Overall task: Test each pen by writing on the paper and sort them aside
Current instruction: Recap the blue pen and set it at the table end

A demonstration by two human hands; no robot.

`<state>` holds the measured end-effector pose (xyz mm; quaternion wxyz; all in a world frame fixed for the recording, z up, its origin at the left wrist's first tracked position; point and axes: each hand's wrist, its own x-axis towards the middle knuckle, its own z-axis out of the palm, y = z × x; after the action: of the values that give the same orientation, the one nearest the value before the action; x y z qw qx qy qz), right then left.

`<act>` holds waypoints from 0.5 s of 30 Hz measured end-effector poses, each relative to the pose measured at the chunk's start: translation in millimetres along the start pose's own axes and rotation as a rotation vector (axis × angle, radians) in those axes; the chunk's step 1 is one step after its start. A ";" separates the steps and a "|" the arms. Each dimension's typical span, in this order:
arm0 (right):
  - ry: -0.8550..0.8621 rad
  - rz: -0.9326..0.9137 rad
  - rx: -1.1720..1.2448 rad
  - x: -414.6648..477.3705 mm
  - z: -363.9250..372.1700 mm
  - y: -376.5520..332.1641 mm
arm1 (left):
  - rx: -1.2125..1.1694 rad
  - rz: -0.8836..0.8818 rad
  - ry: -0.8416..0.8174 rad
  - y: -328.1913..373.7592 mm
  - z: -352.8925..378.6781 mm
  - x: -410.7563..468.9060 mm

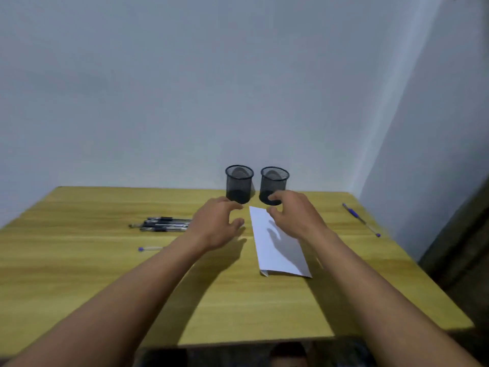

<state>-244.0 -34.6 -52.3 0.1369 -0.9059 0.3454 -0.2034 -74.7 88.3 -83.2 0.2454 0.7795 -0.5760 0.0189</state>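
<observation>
The pens lay in three places on the wooden desk (79, 274). A bundle of dark-barrelled pens (165, 224) rested side by side toward the left edge, lengthwise across the desk, with black grips and clips on what looked like clear bodies. Nearer the front edge and apart from the bundle lay a single clear pen with a purple end (149, 249), partly hidden behind the left forearm. Close to the right edge, toward the far right corner, a blue-gripped pen (361, 219) lay at a slant, its tip pointing toward the front.

The white paper (283, 258), folded into a long narrow strip, lay flat near the middle of the desk, running from the front toward the far edge, with the shadow of a hand across it. Two black mesh pen cups stood upright at the far edge, the left cup (239, 185) just beside the right cup (274, 185), nothing visible inside either.

Both arms reached forward. The left hand (215, 223) hovered beside the paper's far end, fingers loosely curved and spread, holding nothing. The right hand (292, 215) hung above the paper's far end, fingers likewise wide and empty; its fingertips overlapped the base of the right cup in view, but whether they touched it could not be told.
</observation>
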 end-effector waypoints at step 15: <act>-0.281 -0.220 -0.029 -18.6 127.1 -117.7 | 0.122 -0.265 0.003 -121.0 -30.6 -103.6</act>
<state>-130.6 76.9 -123.4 0.1477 -0.9595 0.2248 -0.0835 8.1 218.9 -132.3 0.1988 0.8622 -0.4654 0.0222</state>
